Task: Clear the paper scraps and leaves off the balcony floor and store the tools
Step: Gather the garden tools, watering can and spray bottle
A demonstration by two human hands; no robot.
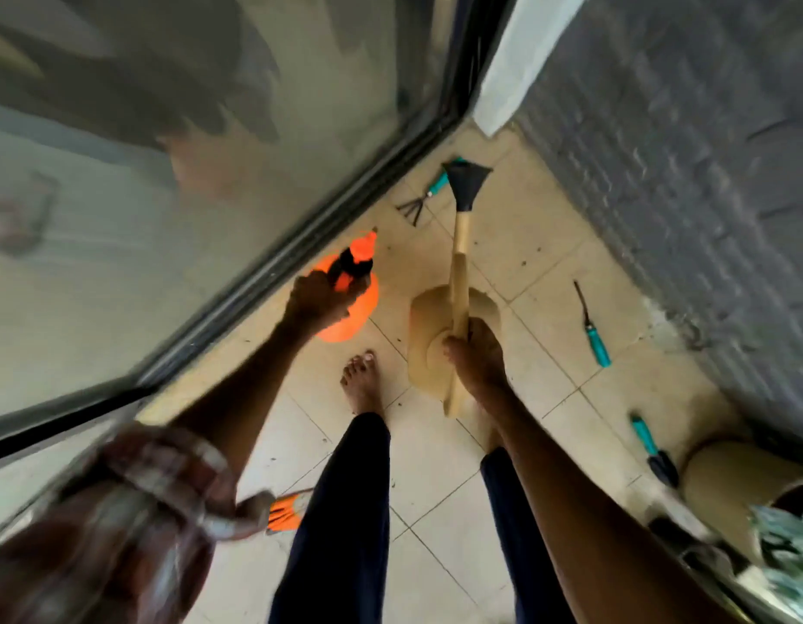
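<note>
Two tools are off the floor, one in each of your hands. Your left grip [320, 304] is curled round the black-topped neck of an orange spray bottle [352, 308], held close beside the dark track of the glass door [165, 141]. The bottle is motion-blurred, so any label on it cannot be read.

Your right grip [476, 353] is closed round the pale wooden handle of a brush [461, 218], its black bristles pointing away from you. A beige dustpan [424, 349] hangs just under that fist; whether your fingers hold its handle too cannot be told.

On the beige tiled floor [435, 511], a teal-handled hand rake [424, 198] lies in the corner by the door track, partly behind the brush head. A slim teal-handled tool [594, 328] lies near the grey wall [683, 173]. A teal-handled trowel [652, 452] lies just beside a beige pot [723, 484]. Small dark specks [523, 263] dot the tiles. Your bare foot [361, 380] stands between bottle and dustpan.
</note>
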